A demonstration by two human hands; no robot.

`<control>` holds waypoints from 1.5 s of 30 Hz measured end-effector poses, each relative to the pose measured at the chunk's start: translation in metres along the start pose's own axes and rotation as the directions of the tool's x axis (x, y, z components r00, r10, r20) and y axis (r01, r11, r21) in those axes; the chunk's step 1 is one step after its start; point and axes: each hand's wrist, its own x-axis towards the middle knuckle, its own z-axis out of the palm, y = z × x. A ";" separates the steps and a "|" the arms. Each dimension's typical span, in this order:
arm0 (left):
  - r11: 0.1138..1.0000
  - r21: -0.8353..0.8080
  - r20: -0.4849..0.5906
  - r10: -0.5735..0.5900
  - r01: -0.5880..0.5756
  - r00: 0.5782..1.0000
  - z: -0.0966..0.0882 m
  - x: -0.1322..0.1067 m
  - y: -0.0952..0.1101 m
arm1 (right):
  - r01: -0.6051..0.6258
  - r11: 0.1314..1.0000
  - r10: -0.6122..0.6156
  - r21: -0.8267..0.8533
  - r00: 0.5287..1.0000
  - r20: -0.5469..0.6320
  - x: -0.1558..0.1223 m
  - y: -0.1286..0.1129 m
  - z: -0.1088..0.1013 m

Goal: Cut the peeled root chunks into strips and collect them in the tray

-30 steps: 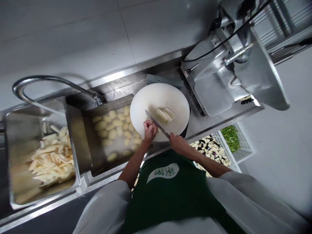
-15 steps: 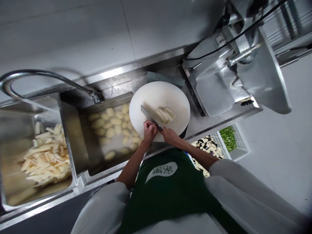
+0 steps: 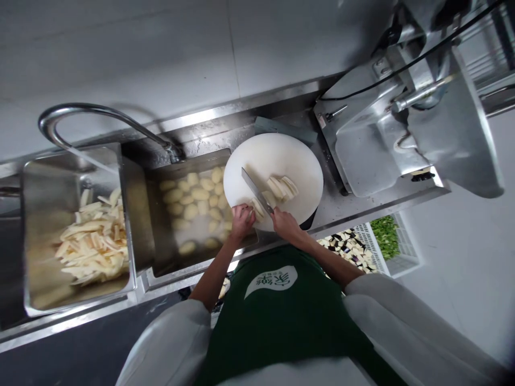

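Knife (image 3: 258,192) is gripped by right hand (image 3: 286,225) over white board (image 3: 276,147). Pale slices (image 3: 257,210) on the board are touched by curled left hand (image 3: 242,221); whether any is gripped cannot be told.

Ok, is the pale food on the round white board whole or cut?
Cut: separate long pale slices lie side by side on the round white board, beside the grey metal knife in the right hand.

One head-worn camera looks forward and steeply down past the apron (image 3: 289,321), the cutting board (image 3: 277,155) near mid-frame.
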 end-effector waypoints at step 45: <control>0.989 -0.146 -0.070 -0.042 0.032 0.997 0.007 -0.023 0.010 | 0.040 0.997 -0.046 -0.068 0.995 -0.086 -0.018 -0.022 -0.004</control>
